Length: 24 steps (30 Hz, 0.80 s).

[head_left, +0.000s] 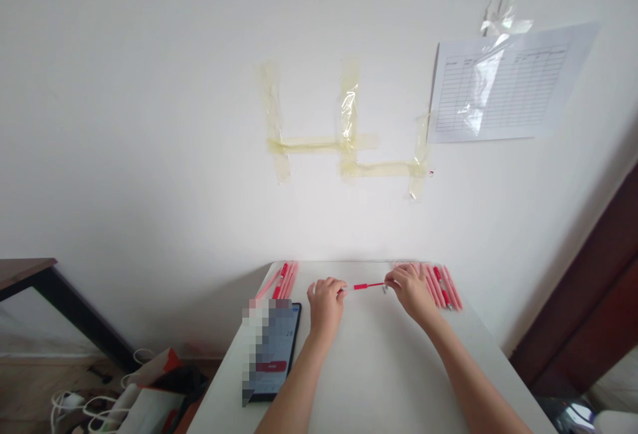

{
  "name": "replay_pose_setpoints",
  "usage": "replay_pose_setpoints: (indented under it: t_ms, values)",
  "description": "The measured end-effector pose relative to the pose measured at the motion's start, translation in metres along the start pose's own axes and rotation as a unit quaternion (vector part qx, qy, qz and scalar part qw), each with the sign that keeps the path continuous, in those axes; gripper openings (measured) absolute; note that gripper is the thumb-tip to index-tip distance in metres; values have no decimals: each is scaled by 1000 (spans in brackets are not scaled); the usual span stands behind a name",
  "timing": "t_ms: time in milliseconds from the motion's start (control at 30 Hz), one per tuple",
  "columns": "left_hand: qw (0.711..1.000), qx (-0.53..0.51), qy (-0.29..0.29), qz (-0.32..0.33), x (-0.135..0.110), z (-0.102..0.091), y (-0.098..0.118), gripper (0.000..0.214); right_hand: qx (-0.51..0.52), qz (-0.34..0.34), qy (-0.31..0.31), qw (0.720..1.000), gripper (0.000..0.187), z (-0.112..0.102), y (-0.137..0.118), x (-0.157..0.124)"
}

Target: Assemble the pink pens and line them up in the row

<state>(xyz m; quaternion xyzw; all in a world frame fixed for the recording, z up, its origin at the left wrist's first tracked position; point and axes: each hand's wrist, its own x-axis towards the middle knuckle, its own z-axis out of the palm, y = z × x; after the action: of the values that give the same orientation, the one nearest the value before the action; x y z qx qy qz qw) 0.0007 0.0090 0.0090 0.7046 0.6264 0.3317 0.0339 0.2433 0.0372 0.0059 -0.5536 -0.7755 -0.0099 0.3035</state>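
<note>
Red and slender, a pen part (360,286) is being held over the table (373,367) at lower centre, being pinched at opposite ends by closed fingers of the left hand (326,292) and right hand (407,286). Pink pens (452,289) are being partly covered at lower right.

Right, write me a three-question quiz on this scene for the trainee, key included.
1. True or false: the smartphone lies to the right of the right hand.
2. What is taped to the wall at the upper right?
A) a clock
B) a sheet with a printed table
C) a mirror
3. Fill the gap: a slim red pen part spans from the left hand to the ____.

Key:
1. False; it lies left of the left hand.
2. B
3. right hand
</note>
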Motion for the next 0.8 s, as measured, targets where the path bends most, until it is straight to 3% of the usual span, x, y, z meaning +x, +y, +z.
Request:
replay_pose_setpoints:
  t_ms: [433,800]
  values:
    - [1000,-11,-15,11,-3,3,6,19,18,-51,8,999,19,16,-17,-2]
    - [1000,-15,-5,5,-1,2,2,18,6,-51,29,998,15,6,-9,-4]
